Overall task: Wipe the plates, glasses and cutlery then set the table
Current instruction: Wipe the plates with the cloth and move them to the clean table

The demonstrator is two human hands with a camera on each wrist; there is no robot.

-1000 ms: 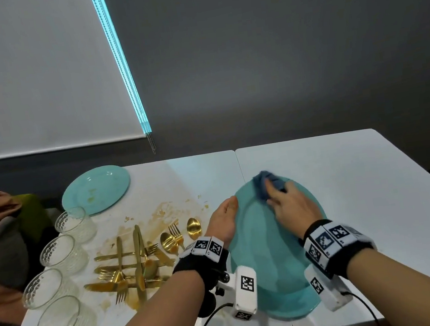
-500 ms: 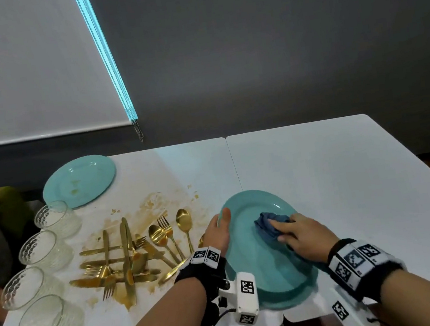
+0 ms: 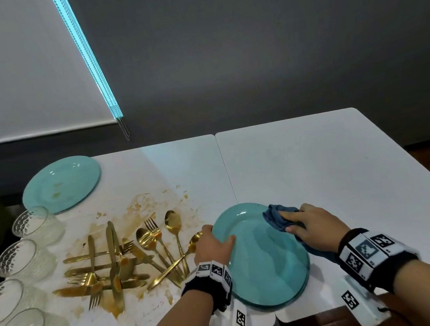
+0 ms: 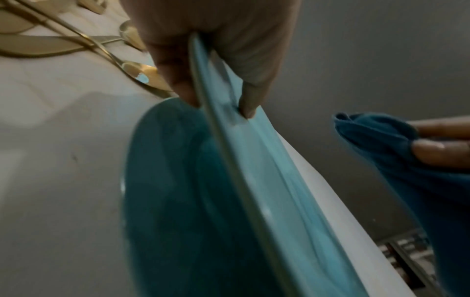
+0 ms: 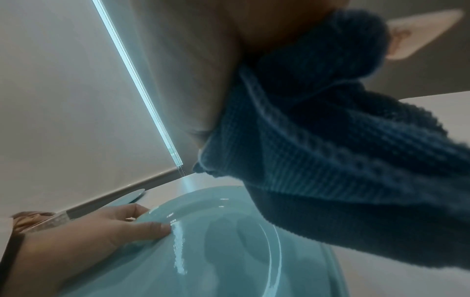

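A teal plate (image 3: 260, 256) is held tilted above a second teal plate that lies under it near the table's front edge. My left hand (image 3: 214, 245) grips its left rim (image 4: 216, 128), thumb on the top face and fingers beneath. My right hand (image 3: 311, 226) holds a bunched dark blue cloth (image 3: 279, 216) at the plate's far right rim (image 5: 229, 231); the cloth (image 5: 330, 140) hangs over the plate. A stained teal plate (image 3: 62, 183) lies at the back left.
Dirty gold forks, knives and spoons (image 3: 122, 261) lie in a brown smear left of the plates. Several clear glasses (image 3: 26, 261) stand along the left edge. The white table (image 3: 334, 173) stretches right, with a seam down the middle.
The cloth hand slid from the plate's far edge toward the middle, then out to the right rim. The left hand's thumb now lies on the plate's top face.
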